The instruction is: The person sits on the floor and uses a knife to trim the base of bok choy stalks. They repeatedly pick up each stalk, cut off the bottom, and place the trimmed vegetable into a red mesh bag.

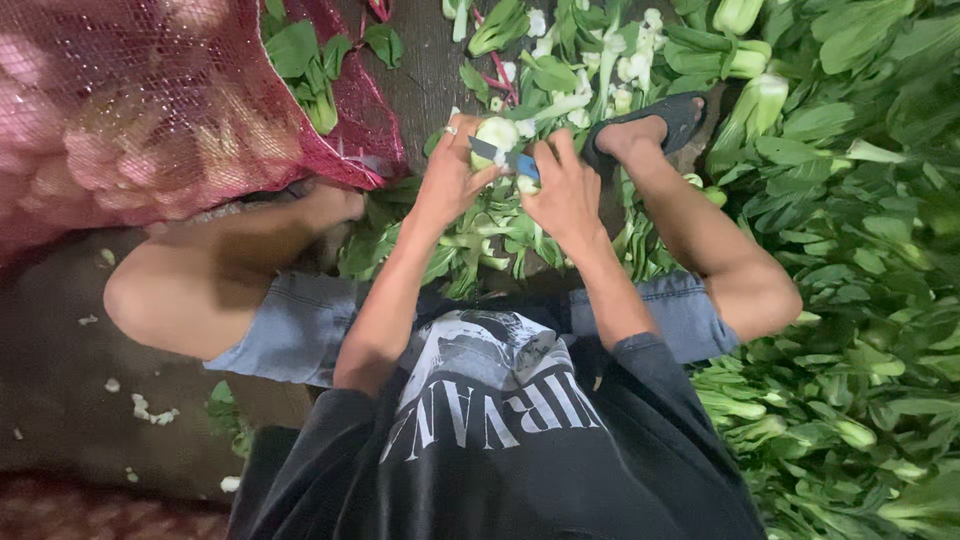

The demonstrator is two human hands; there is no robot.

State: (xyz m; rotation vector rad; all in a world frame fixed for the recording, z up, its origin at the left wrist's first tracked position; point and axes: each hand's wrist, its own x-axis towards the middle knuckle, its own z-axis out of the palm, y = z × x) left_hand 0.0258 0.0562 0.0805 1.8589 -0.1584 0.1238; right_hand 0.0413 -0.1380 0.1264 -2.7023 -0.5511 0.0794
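- The left hand (pixel 450 172) is closed around the pale green, rounded base of a leafy vegetable head (pixel 497 133), with a ring on one finger; the vegetable sits at about 12 o'clock from the person's body, just above both hands.
- The right hand (pixel 565 190) grips a small knife with a blue handle and a dark grey blade (pixel 500 155); the blade lies across the cut base of the vegetable and touches it.
- The two hands are just beside each other, thumbs nearly meeting over the knife.
- Under the hands lies a loose heap of cut green leaves and white stem pieces (pixel 480 245) on the dark ground.
- At 3 o'clock a big pile of whole green leafy vegetables (pixel 850 250) fills the right side (it reaches from top to bottom of the view).
- At 10 o'clock stands a red mesh sack (pixel 150 110), full of pale round things that I cannot identify.
- At 1 o'clock the person's foot in a black sandal (pixel 655 125) rests among the leaves.
- The person sits with bare knees apart, in folded blue denim shorts (pixel 300 320) and a dark printed shirt (pixel 500 440).
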